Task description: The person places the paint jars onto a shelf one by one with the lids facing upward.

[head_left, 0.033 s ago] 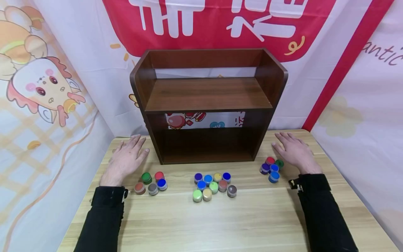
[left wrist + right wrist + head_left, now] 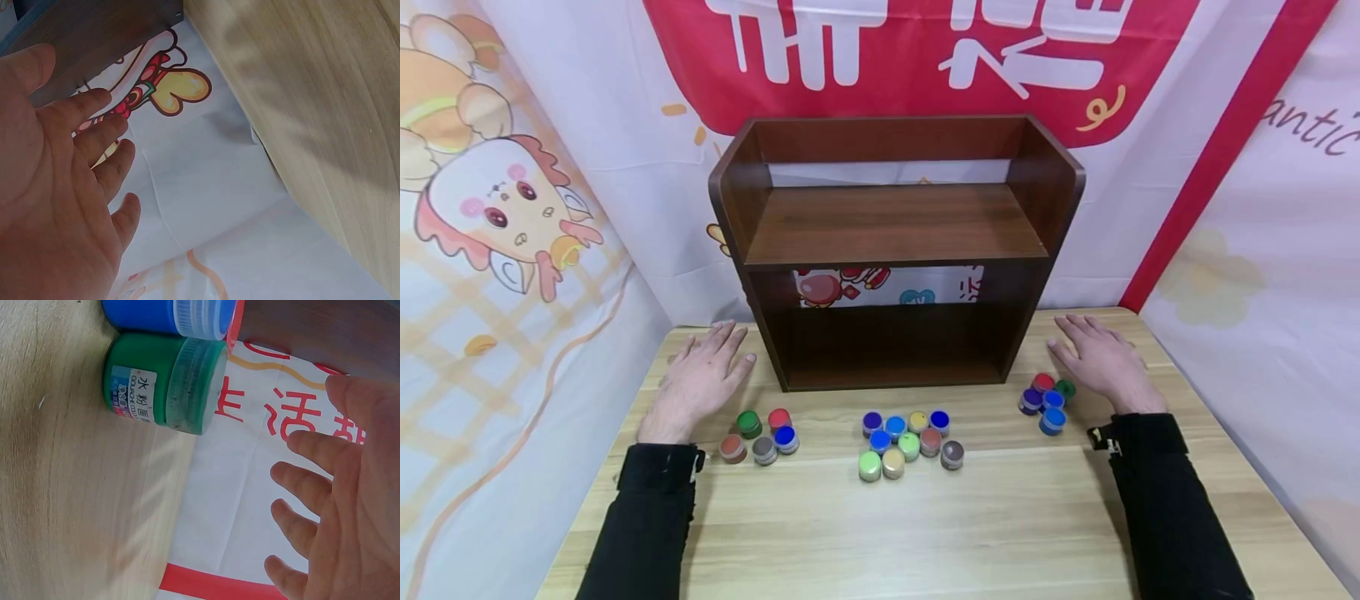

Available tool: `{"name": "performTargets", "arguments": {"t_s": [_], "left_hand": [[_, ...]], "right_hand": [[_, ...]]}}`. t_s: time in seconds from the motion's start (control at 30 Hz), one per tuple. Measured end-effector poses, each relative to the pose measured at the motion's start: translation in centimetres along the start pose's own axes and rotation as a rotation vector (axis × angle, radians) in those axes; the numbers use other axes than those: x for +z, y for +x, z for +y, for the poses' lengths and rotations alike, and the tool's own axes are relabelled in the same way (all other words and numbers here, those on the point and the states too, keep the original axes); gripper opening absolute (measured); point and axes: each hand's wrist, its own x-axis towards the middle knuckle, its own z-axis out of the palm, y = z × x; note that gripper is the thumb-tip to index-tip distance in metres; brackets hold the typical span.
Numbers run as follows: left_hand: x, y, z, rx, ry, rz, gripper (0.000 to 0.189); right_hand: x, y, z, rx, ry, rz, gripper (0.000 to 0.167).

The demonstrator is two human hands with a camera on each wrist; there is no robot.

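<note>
My left hand (image 2: 700, 379) is over the table's left side, palm down, fingers extended and holding nothing. Nearest to it is a cluster of gouache paint jars, among them a green jar (image 2: 749, 424), a red jar (image 2: 779, 419) and a brown jar (image 2: 733, 448). On the right side, my right hand (image 2: 1103, 362) also has its fingers extended with nothing in them. Close beside it stand more paint jars: a green jar (image 2: 147, 381) with a printed label, a red jar (image 2: 1042, 382), a purple jar (image 2: 1031, 402) and a blue jar (image 2: 1052, 421).
A dark brown two-tier wooden shelf (image 2: 895, 225) stands at the back of the table (image 2: 880, 533), between the hands. In front of it sits a middle group of several jars, including a yellow jar (image 2: 918, 422) and a light green jar (image 2: 869, 466). Printed cloth (image 2: 647, 150) hangs around the table.
</note>
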Motion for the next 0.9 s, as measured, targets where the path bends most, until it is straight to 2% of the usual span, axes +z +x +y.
{"name": "performTargets", "arguments": {"t_s": [0.23, 0.4, 0.7, 0.9], "left_hand": [[0.0, 0.0, -0.2, -0.001, -0.001, -0.002, 0.079], [-0.8, 0.0, 0.0, 0.006, 0.003, 0.019, 0.078], [-3.3, -1.0, 0.9, 0.025, 0.036, 0.11, 0.076], [-6.1, -2.5, 2.4, 0.053, 0.01, 0.209, 0.075]], "right_hand": [[-0.2, -0.1, 0.0, 0.002, 0.012, 0.0, 0.086], [-0.2, -0.2, 0.1, 0.005, 0.005, -0.002, 0.087], [-0.5, -0.3, 0.2, -0.015, 0.006, 0.005, 0.088], [-0.7, -0.4, 0.2, -0.011, 0.012, 0.003, 0.087]]}}
